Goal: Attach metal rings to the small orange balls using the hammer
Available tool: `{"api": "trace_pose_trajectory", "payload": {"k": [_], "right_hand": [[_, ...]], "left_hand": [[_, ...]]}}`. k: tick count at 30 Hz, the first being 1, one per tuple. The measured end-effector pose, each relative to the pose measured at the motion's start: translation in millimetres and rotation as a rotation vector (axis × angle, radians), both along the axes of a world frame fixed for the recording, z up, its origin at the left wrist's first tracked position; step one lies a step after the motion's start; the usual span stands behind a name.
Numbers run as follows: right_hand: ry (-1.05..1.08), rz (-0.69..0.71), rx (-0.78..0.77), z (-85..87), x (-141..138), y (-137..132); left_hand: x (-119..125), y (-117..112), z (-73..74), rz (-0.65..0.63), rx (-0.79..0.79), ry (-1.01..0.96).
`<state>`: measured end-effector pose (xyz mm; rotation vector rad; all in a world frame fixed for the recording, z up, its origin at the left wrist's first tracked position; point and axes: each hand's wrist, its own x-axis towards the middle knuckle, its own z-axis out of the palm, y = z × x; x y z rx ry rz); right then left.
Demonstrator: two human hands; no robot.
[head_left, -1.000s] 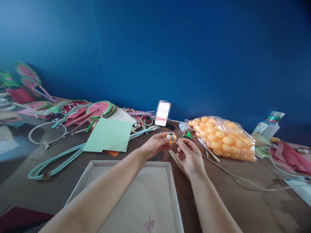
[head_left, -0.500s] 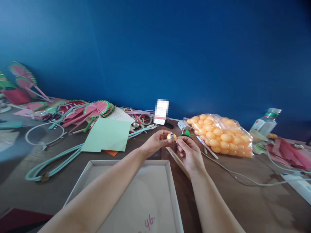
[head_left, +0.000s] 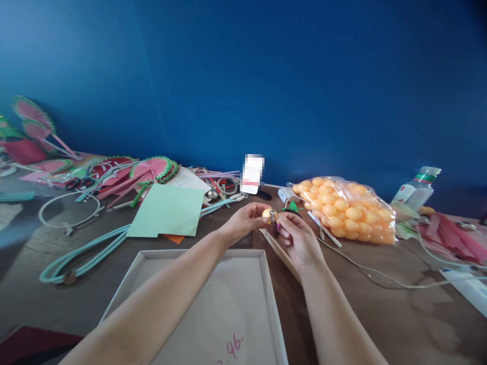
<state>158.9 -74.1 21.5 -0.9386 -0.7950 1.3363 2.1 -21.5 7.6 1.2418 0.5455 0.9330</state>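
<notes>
My left hand [head_left: 247, 220] is closed around a small orange ball [head_left: 267, 215], pinched between thumb and fingertips. A shiny silver piece [head_left: 273, 217] shows on the ball's right side; its exact kind is too small to tell. Close against that side, my right hand [head_left: 299, 237] has its thumb and forefinger pressed together. What they pinch is hidden, though a bit of purple shows by the fingers. Both hands are raised past the far edge of a shallow grey-white box lid [head_left: 213, 314], which has "46" written on it in reddish marker.
A clear bag of orange balls [head_left: 346, 210] lies to the right, with a glass bottle [head_left: 418, 190] beyond. A phone [head_left: 252, 175] leans at the wall. Green card [head_left: 169, 210], light-blue tubing [head_left: 83, 256] and watermelon-patterned paper fans [head_left: 154, 170] lie left. A cable [head_left: 380, 276] crosses the right side.
The orange ball has turned slightly in my left hand, its silver piece now facing more to the right. My right hand has shifted slightly; the surroundings stay put.
</notes>
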Motion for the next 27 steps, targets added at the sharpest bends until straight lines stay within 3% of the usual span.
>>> {"api": "trace_pose_trajectory", "payload": {"k": [9, 27], "right_hand": [[0.096, 0.039, -0.009, 1.1, 4.2, 0.2], [0.045, 0.051, -0.022, -0.2, 4.4, 0.3]], "left_hand": [[-0.4, -1.4, 3.2, -0.058, -0.037, -0.023], [-1.7, -3.1, 5.8, -0.051, -0.058, 0.014]]}}
